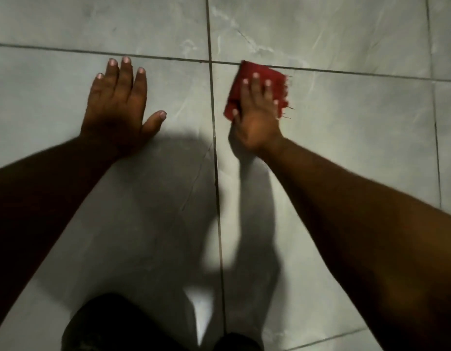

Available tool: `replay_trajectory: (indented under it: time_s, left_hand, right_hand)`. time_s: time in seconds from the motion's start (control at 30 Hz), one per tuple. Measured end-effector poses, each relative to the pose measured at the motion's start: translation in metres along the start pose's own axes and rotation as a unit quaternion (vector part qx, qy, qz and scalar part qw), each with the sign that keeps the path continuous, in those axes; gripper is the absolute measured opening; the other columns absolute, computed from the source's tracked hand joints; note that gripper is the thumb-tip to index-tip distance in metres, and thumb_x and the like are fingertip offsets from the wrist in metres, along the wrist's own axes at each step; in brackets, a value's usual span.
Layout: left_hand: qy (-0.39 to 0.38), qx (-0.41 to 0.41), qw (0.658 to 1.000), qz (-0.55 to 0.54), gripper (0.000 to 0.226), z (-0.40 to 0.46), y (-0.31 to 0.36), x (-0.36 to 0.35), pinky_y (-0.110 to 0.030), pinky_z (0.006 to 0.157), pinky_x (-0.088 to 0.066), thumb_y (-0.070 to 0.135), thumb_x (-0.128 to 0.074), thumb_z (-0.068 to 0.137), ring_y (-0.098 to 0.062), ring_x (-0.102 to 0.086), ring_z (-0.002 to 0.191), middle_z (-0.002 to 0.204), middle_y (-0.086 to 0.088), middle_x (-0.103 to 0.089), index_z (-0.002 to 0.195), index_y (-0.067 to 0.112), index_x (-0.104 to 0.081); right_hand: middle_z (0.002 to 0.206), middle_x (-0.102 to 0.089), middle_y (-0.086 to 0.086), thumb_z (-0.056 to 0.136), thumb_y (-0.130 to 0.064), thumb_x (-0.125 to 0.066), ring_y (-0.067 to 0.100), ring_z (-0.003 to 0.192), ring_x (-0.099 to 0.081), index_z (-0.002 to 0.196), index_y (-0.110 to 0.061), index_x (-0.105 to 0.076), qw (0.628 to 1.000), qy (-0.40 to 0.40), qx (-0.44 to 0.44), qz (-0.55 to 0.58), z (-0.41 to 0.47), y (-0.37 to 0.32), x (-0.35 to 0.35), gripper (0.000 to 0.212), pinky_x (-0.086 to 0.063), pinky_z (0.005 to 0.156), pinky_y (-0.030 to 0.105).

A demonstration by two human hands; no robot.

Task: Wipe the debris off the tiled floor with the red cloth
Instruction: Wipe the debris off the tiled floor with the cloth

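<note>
A folded red cloth (278, 79) with frayed threads lies flat on the grey marbled tiled floor (346, 117), just right of a vertical grout line and below a horizontal one. My right hand (257, 117) presses down on the cloth, fingers spread over it and thumb hooked at its left edge. My left hand (118, 102) rests flat on the neighbouring tile to the left, fingers apart, holding nothing. I cannot make out any debris in the dim, blurred view.
Dark grout lines (214, 138) cross the floor. My shadow covers the middle tiles. My dark-clothed knees (113, 325) are at the bottom edge. A narrower row of tiles (447, 138) runs along the right.
</note>
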State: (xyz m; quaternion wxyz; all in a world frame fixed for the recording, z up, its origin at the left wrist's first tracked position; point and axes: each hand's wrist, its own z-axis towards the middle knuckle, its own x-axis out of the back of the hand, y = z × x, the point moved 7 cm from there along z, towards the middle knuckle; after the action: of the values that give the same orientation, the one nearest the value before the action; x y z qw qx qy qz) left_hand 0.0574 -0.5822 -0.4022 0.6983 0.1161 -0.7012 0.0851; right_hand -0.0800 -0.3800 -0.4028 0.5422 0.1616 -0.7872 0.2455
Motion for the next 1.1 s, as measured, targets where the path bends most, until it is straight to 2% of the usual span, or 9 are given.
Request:
replay_trajectory:
  time_s: [0.13,0.2,0.37,0.47,0.57,0.77,0.93,1.0,1.1]
  left_hand:
    - [-0.01,0.013,1.0,-0.003,0.082,-0.001,0.0,0.003,-0.058,0.115,-0.02,0.06,-0.027,0.095,-0.05,-0.018,0.144,0.156,-0.033,-0.019,0.15,0.0,-0.018]
    - [-0.013,0.009,1.0,0.0,0.083,-0.002,0.003,0.003,-0.059,0.114,-0.02,0.06,-0.025,0.095,-0.051,-0.019,0.144,0.156,-0.034,-0.019,0.15,-0.001,-0.018]
    - [-0.012,0.01,1.0,-0.01,0.084,0.002,0.004,0.001,-0.06,0.115,-0.019,0.06,-0.025,0.094,-0.051,-0.018,0.144,0.156,-0.035,-0.018,0.15,-0.002,-0.018]
    - [-0.005,0.012,1.0,-0.005,0.084,0.006,0.0,0.0,-0.06,0.115,-0.018,0.061,-0.024,0.094,-0.051,-0.018,0.144,0.156,-0.034,-0.018,0.15,-0.001,-0.018]
    - [0.004,0.009,1.0,-0.001,0.084,0.013,-0.001,0.001,-0.059,0.115,-0.019,0.062,-0.022,0.094,-0.05,-0.019,0.144,0.155,-0.034,-0.02,0.149,-0.001,-0.019]
    - [0.013,-0.012,0.999,0.03,0.082,0.02,0.005,0.003,-0.056,0.117,-0.018,0.061,-0.017,0.096,-0.048,-0.018,0.146,0.156,-0.033,-0.019,0.15,-0.001,-0.017]
    - [0.015,-0.023,0.999,0.017,0.082,0.026,0.009,0.005,-0.057,0.117,-0.017,0.059,-0.017,0.096,-0.049,-0.017,0.145,0.156,-0.034,-0.019,0.15,-0.002,-0.018]
    - [0.019,-0.018,1.0,0.016,0.081,0.025,0.008,0.004,-0.057,0.117,-0.017,0.059,-0.016,0.096,-0.049,-0.017,0.145,0.156,-0.034,-0.019,0.15,-0.001,-0.017]
    - [0.023,-0.012,1.0,0.016,0.081,0.019,0.003,0.0,-0.058,0.116,-0.018,0.059,-0.019,0.096,-0.05,-0.018,0.145,0.155,-0.035,-0.02,0.15,-0.002,-0.016]
  right_hand:
    - [0.163,-0.001,0.01,0.099,-0.036,-0.033,0.033,0.15,0.004,0.152,-0.015,-0.009,0.984,-0.047,0.169,-0.043,-0.055,0.004,-0.01,0.062,-0.007,0.121,0.05]
    - [0.161,-0.01,0.013,0.098,-0.034,-0.037,0.035,0.149,-0.005,0.151,-0.012,-0.016,0.979,-0.05,0.183,-0.072,-0.075,0.042,-0.006,0.062,-0.013,0.121,0.05]
    - [0.16,-0.005,0.024,0.099,-0.028,-0.041,0.045,0.147,-0.002,0.15,-0.003,-0.012,0.997,-0.005,-0.08,-0.003,-0.052,0.128,0.015,0.064,-0.007,0.121,0.054]
    - [0.162,0.001,0.018,0.1,-0.035,-0.035,0.042,0.147,0.003,0.152,-0.007,-0.006,0.977,0.038,-0.21,0.025,-0.021,0.117,0.019,0.066,-0.008,0.118,0.054]
    - [0.162,0.008,0.013,0.099,-0.038,-0.034,0.038,0.148,0.01,0.152,-0.01,-0.001,0.966,0.033,-0.249,0.059,0.016,0.08,0.024,0.069,0.0,0.119,0.053]
    - [0.163,0.009,0.008,0.098,-0.037,-0.037,0.032,0.148,0.013,0.153,-0.017,0.0,0.999,-0.02,0.029,0.038,0.029,-0.042,0.002,0.069,0.004,0.118,0.052]
    - [0.163,-0.007,0.01,0.095,-0.043,-0.037,0.033,0.15,-0.001,0.152,-0.017,-0.013,0.978,-0.052,0.196,-0.042,-0.012,0.004,-0.004,0.067,-0.007,0.121,0.053]
    - [0.16,-0.011,0.019,0.094,-0.043,-0.034,0.039,0.148,-0.005,0.15,-0.008,-0.018,0.989,-0.023,0.14,-0.04,-0.009,0.057,0.008,0.068,-0.009,0.12,0.054]
    - [0.16,-0.006,0.021,0.098,-0.04,-0.036,0.042,0.148,-0.002,0.151,-0.005,-0.012,0.998,0.015,-0.053,-0.004,-0.014,0.134,0.022,0.067,-0.004,0.122,0.05]
